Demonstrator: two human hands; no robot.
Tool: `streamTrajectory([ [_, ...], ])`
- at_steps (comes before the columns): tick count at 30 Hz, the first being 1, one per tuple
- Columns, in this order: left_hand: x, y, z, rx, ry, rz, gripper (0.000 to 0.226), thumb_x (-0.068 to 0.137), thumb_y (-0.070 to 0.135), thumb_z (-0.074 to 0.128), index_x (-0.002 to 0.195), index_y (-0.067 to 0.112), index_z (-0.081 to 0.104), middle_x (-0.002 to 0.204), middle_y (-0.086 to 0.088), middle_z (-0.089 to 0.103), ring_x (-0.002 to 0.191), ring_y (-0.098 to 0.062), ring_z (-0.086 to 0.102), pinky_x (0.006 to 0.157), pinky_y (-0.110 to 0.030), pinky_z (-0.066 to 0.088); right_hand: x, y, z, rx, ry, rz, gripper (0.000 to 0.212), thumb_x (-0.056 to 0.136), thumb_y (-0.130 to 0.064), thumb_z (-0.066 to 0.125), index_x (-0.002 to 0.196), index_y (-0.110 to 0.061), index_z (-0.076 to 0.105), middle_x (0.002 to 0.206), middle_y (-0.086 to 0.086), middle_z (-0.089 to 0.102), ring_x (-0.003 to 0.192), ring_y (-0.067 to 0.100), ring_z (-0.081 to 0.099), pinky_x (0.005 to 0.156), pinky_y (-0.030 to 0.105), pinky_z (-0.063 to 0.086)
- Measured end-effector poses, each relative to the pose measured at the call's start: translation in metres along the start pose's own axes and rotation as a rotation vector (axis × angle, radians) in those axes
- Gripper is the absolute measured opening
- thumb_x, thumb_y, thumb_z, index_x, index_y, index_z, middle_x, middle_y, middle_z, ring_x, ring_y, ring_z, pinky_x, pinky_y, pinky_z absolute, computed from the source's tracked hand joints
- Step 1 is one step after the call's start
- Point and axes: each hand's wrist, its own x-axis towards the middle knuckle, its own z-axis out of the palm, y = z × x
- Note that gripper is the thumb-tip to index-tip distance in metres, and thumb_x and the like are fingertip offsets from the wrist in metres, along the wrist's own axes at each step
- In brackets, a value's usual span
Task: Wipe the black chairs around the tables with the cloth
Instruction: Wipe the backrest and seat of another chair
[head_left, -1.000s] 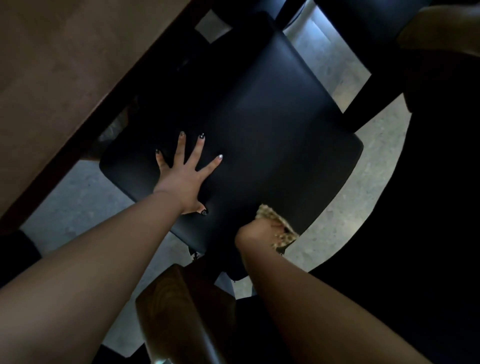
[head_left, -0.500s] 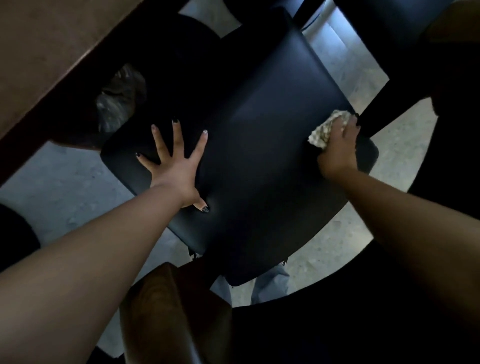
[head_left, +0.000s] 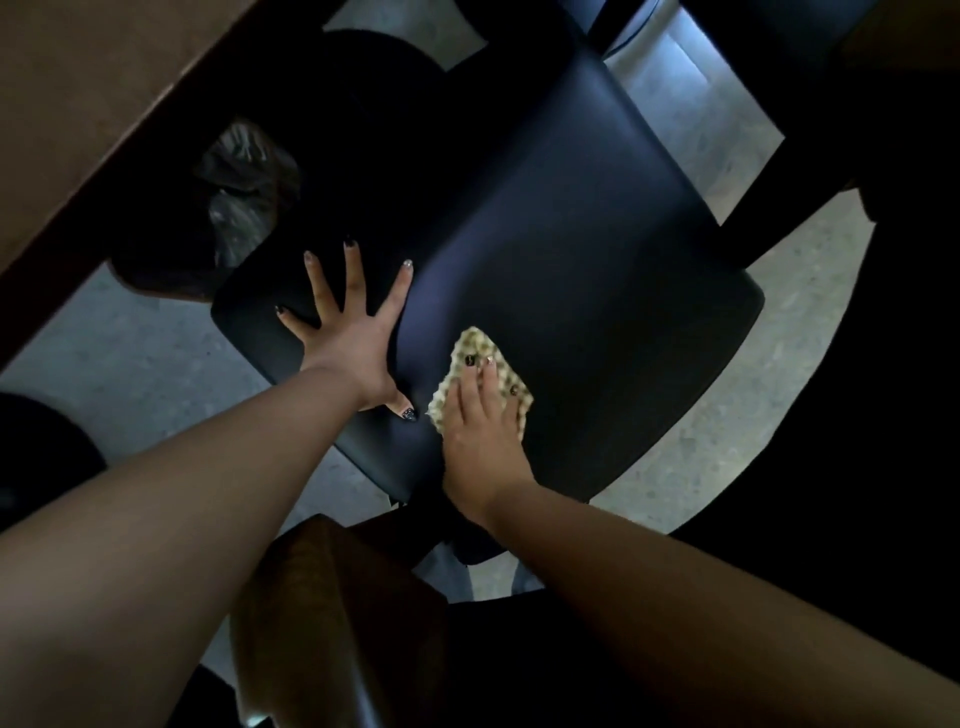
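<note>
Head view: left hand, fingers spread, on chair; right hand flat, pressing cloth.

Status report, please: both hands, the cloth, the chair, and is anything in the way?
Left hand flat, fingers spread, on black chair seat. Right hand flat, pressing cloth on seat. In the way: only left hand, close beside cloth.

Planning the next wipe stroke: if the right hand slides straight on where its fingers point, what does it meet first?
Probably nothing: ahead of the right hand and its cloth lies only bare chair seat. The left hand sits off to the side; the far end is shadowed.
</note>
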Motion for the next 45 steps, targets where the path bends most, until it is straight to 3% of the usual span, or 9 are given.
streamTrajectory([
  [3,0.001,0.0,0.0,-0.001,-0.001,-0.003,0.165,0.03,0.063,0.091,0.136,0.051,-0.035,0.146,-0.006,-0.047,0.133,-0.046,-0.04,0.097,-0.082,0.005,-0.01,0.01,-0.022,0.076,0.085,-0.084,0.075,0.09,-0.044,0.04,0.15,-0.006,0.015,0.158,0.021,-0.001,0.144,0.039,-0.009,0.113,0.061,-0.006],
  [5,0.001,0.0,0.001,-0.004,-0.004,-0.009,0.165,0.029,0.063,0.091,0.135,0.052,-0.036,0.147,-0.006,-0.047,0.133,-0.046,-0.04,0.097,-0.082,0.005,-0.016,0.024,-0.034,0.067,0.294,-0.156,0.062,0.087,-0.037,0.049,0.138,-0.003,0.038,0.147,0.026,0.029,0.136,0.043,0.027,0.109,0.059,0.027],
  [7,0.001,-0.001,0.001,-0.011,-0.007,-0.006,0.166,0.029,0.063,0.091,0.134,0.053,-0.037,0.146,-0.005,-0.048,0.133,-0.045,-0.041,0.097,-0.082,0.004,-0.016,0.041,-0.041,0.112,0.429,-0.095,0.038,0.085,-0.026,0.056,0.117,-0.007,0.048,0.12,0.018,0.048,0.101,0.034,0.052,0.076,0.043,0.049],
  [12,0.001,-0.001,0.001,-0.011,-0.01,-0.006,0.165,0.031,0.06,0.092,0.135,0.053,-0.036,0.147,-0.005,-0.047,0.133,-0.045,-0.041,0.097,-0.081,0.002,0.002,0.055,-0.019,0.145,0.111,0.139,0.046,0.091,-0.045,0.049,0.123,-0.019,0.028,0.121,0.007,0.044,0.099,0.025,0.055,0.066,0.033,0.037],
  [15,0.002,0.0,0.0,-0.018,-0.016,-0.008,0.164,0.031,0.06,0.091,0.136,0.053,-0.035,0.148,-0.005,-0.046,0.133,-0.046,-0.04,0.097,-0.082,0.003,0.017,0.041,-0.005,0.078,0.169,0.178,0.059,0.087,-0.052,0.052,0.124,-0.013,0.028,0.119,0.01,0.046,0.093,0.025,0.06,0.061,0.032,0.041],
  [24,0.005,-0.002,0.005,-0.012,0.009,-0.003,0.167,0.027,0.066,0.089,0.135,0.053,-0.037,0.147,-0.005,-0.047,0.133,-0.046,-0.041,0.096,-0.082,0.005,0.027,0.039,-0.03,-0.086,0.056,0.04,0.051,0.09,-0.024,0.057,0.129,-0.006,0.03,0.122,0.016,0.055,0.1,0.031,0.064,0.07,0.037,0.05],
  [30,0.006,-0.003,0.007,-0.031,0.019,0.004,0.168,0.023,0.065,0.089,0.136,0.055,-0.035,0.148,-0.004,-0.046,0.133,-0.046,-0.04,0.094,-0.084,0.004,0.04,0.158,-0.131,-0.143,0.454,0.246,0.033,0.088,-0.036,0.053,0.105,-0.007,0.056,0.107,0.019,0.061,0.092,0.038,0.063,0.07,0.037,0.045],
  [34,0.005,-0.003,0.006,-0.035,0.017,-0.003,0.167,0.025,0.065,0.09,0.136,0.054,-0.035,0.147,-0.005,-0.048,0.133,-0.046,-0.041,0.095,-0.083,0.004,0.051,0.209,-0.153,-0.083,0.452,0.369,0.043,0.089,-0.036,0.055,0.118,-0.004,0.051,0.121,0.022,0.05,0.101,0.042,0.057,0.081,0.044,0.045],
  [45,0.005,-0.002,0.005,-0.007,0.011,-0.007,0.166,0.027,0.067,0.088,0.139,0.05,-0.033,0.147,-0.008,-0.047,0.133,-0.048,-0.039,0.094,-0.084,0.006,0.066,0.156,-0.103,0.2,0.544,0.365,0.046,0.084,-0.023,0.056,0.127,-0.013,0.043,0.112,0.017,0.06,0.097,0.042,0.061,0.084,0.048,0.051],
])
